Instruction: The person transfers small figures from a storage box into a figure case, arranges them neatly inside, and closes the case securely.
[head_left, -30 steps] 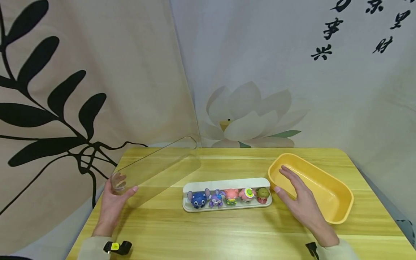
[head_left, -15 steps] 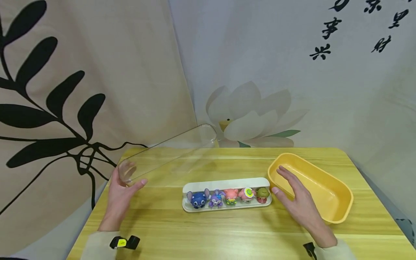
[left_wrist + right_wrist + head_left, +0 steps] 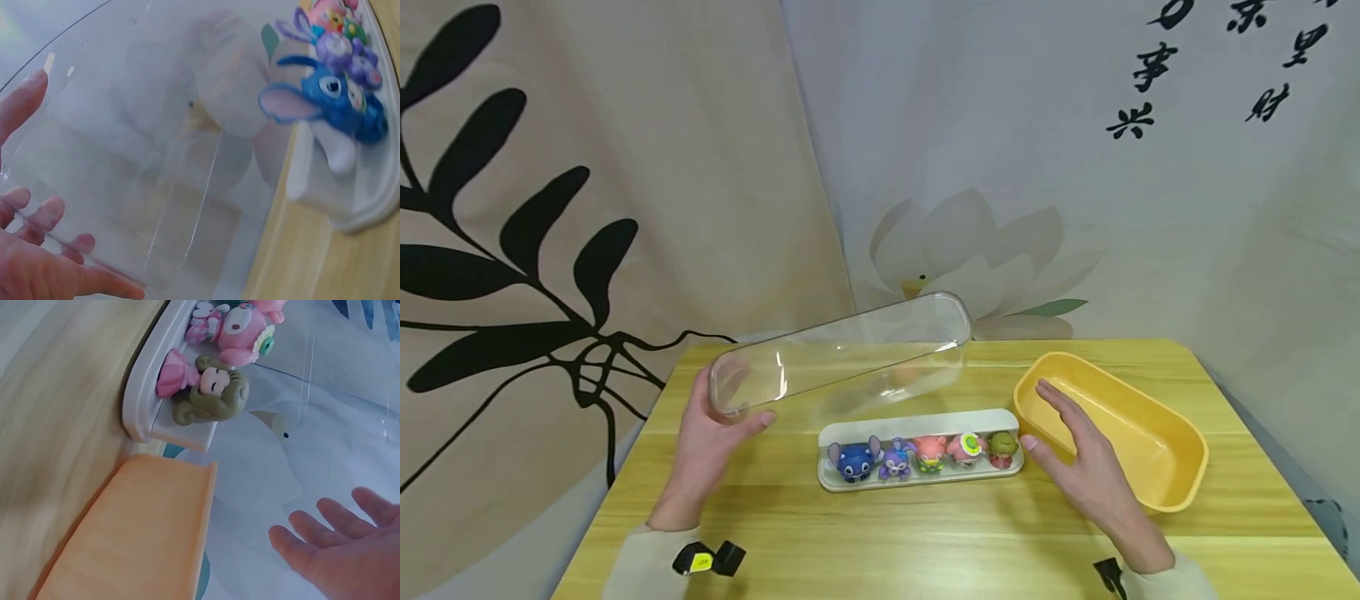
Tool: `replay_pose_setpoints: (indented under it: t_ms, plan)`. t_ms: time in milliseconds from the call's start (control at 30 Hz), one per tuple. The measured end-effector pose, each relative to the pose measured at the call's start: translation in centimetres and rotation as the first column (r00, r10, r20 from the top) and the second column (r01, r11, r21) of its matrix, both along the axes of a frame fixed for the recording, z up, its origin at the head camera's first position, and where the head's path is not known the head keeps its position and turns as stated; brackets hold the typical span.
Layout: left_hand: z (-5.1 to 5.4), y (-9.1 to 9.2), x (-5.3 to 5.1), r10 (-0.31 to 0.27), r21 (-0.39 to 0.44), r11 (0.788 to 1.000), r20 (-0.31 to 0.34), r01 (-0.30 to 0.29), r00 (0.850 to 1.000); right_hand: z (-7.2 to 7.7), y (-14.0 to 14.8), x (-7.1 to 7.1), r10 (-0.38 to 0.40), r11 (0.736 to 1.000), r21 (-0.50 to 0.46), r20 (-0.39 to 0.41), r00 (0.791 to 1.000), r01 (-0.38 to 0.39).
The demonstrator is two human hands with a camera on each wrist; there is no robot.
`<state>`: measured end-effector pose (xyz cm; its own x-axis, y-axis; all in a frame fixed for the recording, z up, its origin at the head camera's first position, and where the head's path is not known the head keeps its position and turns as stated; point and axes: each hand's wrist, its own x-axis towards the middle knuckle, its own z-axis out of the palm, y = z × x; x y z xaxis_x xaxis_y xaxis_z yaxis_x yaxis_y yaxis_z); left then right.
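Note:
My left hand grips the left end of a long clear plastic cover, its thumb in front and its other fingers behind. Raised above the table, the cover slants up toward the right. Below it stands a white display base, bearing a row of small toy figures: a blue big-eared one at the left, then purple and pink ones, and a green-haired figure at the right. Over the near left side of a yellow tray hovers my right hand, holding nothing, fingers extended in the right wrist view.
The wooden table ends at a fabric backdrop printed with leaves, a lotus and black characters. The yellow tray sits close to the base's right end, turned at an angle. Each wrist wears a small black device.
My left hand has carried the clear cover rightward, bringing it over the back of the white base, and its open side has turned more into view. The right hand has barely moved.

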<state>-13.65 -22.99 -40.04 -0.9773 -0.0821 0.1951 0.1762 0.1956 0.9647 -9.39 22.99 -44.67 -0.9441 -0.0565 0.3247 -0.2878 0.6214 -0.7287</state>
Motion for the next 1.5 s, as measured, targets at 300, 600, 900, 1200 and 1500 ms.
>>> replay_pose_setpoints:
  t_ms: [300,600,900,1200,1500]
  plan:
    - [1.1,2.6,0.4,-0.124,-0.041,0.991,0.031,0.126,0.992,0.7,-0.6,-0.5,0.059,0.992,-0.107,-0.063,0.996,-0.065]
    - [0.9,5.1,1.1,-0.239,-0.003,0.971,-0.018,0.239,0.971,1.6,-0.9,-0.6,0.085,0.981,-0.178,0.013,0.996,-0.081]
    - [0.4,6.2,1.4,-0.27,0.039,0.962,-0.017,0.271,0.963,1.6,-0.5,-0.8,0.119,0.973,-0.193,-0.034,0.992,-0.123]
    - [0.0,7.6,2.5,-0.214,0.0,0.977,0.075,0.215,0.974,0.3,0.5,-0.8,0.14,0.962,-0.238,0.016,0.99,-0.132]
    - [-1.9,7.4,2.2,-0.207,-0.026,0.977,0.1,0.21,0.973,-1.0,0.4,-1.1,0.117,0.977,-0.19,0.11,0.987,-0.094]
